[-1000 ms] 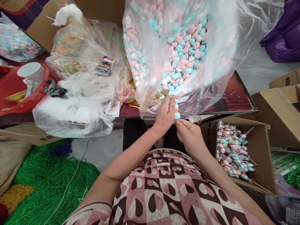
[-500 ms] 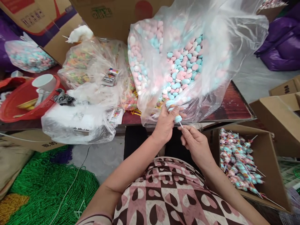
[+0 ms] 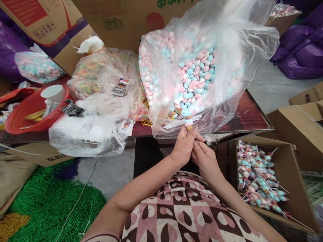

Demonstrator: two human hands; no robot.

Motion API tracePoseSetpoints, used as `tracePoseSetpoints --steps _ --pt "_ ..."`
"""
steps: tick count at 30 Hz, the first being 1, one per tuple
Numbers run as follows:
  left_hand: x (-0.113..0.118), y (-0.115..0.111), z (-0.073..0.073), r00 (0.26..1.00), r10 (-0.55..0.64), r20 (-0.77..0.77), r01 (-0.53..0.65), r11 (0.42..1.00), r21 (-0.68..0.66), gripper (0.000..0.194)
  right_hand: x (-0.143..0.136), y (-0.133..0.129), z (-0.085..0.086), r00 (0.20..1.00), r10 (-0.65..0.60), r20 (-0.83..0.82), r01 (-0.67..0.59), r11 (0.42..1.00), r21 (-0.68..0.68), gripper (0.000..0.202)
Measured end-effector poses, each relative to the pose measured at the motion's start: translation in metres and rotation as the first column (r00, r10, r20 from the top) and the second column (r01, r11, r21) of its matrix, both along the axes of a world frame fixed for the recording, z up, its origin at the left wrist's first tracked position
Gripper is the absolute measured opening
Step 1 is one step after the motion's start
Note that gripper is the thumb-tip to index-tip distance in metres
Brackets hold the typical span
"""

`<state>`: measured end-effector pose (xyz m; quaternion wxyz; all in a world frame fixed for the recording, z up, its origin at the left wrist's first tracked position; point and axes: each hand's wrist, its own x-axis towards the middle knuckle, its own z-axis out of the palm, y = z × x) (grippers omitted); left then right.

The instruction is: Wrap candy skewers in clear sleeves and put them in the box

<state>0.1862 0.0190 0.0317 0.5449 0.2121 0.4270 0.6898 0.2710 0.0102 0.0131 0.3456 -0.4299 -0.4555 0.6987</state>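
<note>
My left hand (image 3: 183, 145) is closed around a candy skewer (image 3: 188, 122), its soft blue, pink, white and brownish-yellow pieces stacked above my thumb. Pressed against it from the right, my right hand (image 3: 205, 158) pinches low down at the skewer's stick; the fingers hide the stick now. Just beyond both hands lies a large clear plastic bag (image 3: 164, 114), open, full of pink, blue and white candies (image 3: 195, 82). White sticks (image 3: 180, 123) and some multicoloured gummies (image 3: 174, 112) lie at its near edge.
On the dark red table (image 3: 253, 112) are a red basket (image 3: 15, 117) with a white cup (image 3: 53, 94), bags of gummies (image 3: 88, 72) and a white plastic bag (image 3: 75, 134). A carton (image 3: 294, 178) of wrapped candy skewers (image 3: 259, 178) stands at lower right. Green strands (image 3: 58, 205) cover the floor at left.
The stacked candy has turned more upright, and its lower blue piece and white stick are now hidden by my hands. My right hand has moved in against my left. The view has shifted slightly.
</note>
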Motion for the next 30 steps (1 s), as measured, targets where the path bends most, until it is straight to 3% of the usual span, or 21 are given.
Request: tracePoseSetpoints --steps 5,9,18,24,27,30 --pt "-0.026 0.008 0.016 0.987 0.049 0.154 -0.053 0.998 0.022 0.052 0.008 0.001 0.006 0.997 0.064 0.039 -0.067 0.995 0.079 0.034" --pt "-0.045 0.018 0.02 0.979 0.107 0.176 -0.103 0.994 -0.032 0.043 0.011 -0.003 0.004 0.987 0.118 0.107 -0.127 0.988 0.085 0.036" --pt "-0.022 0.016 0.008 0.97 0.215 0.116 -0.212 0.977 -0.031 0.038 0.007 -0.004 0.006 0.988 0.098 0.121 -0.109 0.991 0.081 0.035" --pt "-0.026 0.015 0.009 0.977 0.201 0.07 -0.2 0.98 -0.019 0.031 0.003 -0.007 0.007 0.985 0.124 0.118 -0.135 0.986 0.096 0.035" --pt "-0.031 0.017 0.015 0.989 0.135 0.066 -0.136 0.991 0.016 0.032 0.015 0.004 0.015 0.988 0.047 0.145 -0.074 0.979 0.188 0.034" --pt "-0.036 0.018 0.018 0.994 0.101 0.045 -0.103 0.994 0.043 0.045 0.043 0.031 0.025 0.967 -0.173 0.188 0.108 0.943 0.314 0.035"
